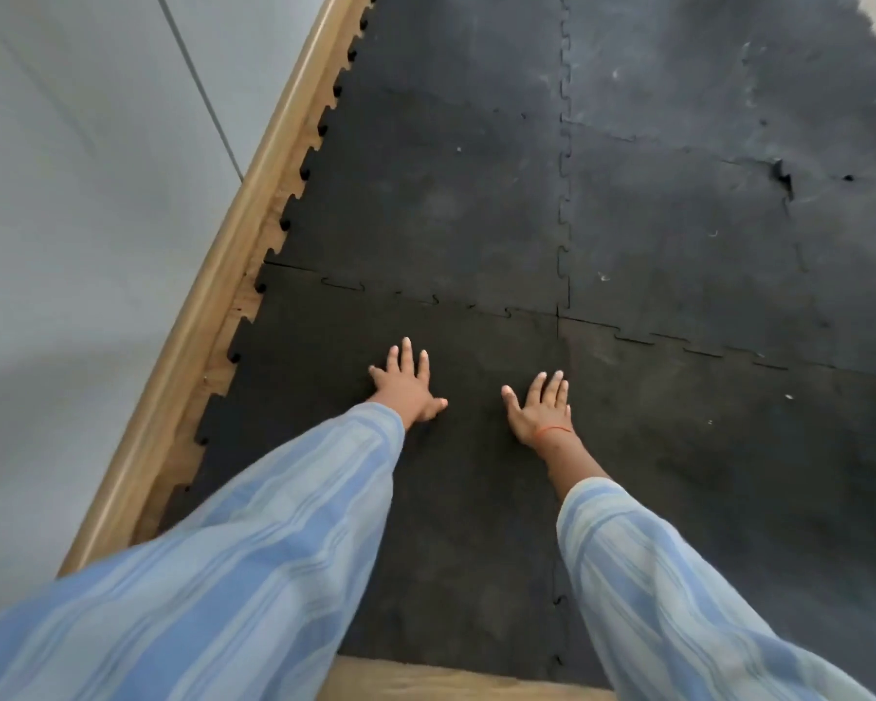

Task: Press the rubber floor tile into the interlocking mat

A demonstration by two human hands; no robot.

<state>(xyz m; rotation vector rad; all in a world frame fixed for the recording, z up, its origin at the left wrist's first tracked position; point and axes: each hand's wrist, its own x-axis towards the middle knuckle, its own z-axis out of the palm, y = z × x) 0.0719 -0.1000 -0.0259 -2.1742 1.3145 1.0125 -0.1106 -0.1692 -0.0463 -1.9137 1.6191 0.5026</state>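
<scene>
A black rubber floor tile (456, 498) lies near me, its toothed far edge meeting the interlocking mat (436, 194) along a seam that still shows small gaps. My left hand (405, 384) rests flat on the tile, palm down with fingers spread, just short of that seam. My right hand (539, 407) lies flat beside it, fingers apart, with an orange thread around the wrist. Both arms wear blue striped sleeves. Neither hand holds anything.
A wooden skirting board (213, 306) runs diagonally along the mat's left edge, below a grey wall (82, 194). Bare wooden floor (426, 680) shows at the tile's near edge. One joint at the right (785, 177) is lifted or torn.
</scene>
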